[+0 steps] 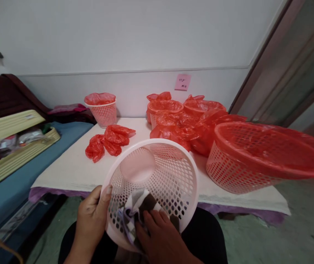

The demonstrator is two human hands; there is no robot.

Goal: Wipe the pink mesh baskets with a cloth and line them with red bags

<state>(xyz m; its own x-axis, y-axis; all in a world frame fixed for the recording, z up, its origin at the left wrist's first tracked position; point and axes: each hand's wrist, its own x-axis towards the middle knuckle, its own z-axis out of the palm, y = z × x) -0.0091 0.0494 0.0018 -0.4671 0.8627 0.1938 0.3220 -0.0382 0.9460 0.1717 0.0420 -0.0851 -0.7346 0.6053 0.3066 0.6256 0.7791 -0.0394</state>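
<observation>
A pale pink plastic basket [173, 165] with a holed wall lies tilted over my knees, its mouth facing me. My left hand [93, 214] grips its rim on the left, thumb on the inner side. Inside the basket, my right hand [159, 234] presses on a patterned cloth [139, 201] in white, brown and dark colours, against the lower wall. The fingers of that hand lie over the cloth, partly bent, and some fingertips are hidden in its folds.
On the white-covered table [69, 165], a lined basket [104, 112] stands back left near crumpled red bags [110, 141]. Red-bagged baskets [165, 106] stand behind, and a large red-lined basket [236, 165] is at right. A pink note [182, 82] sticks to the wall.
</observation>
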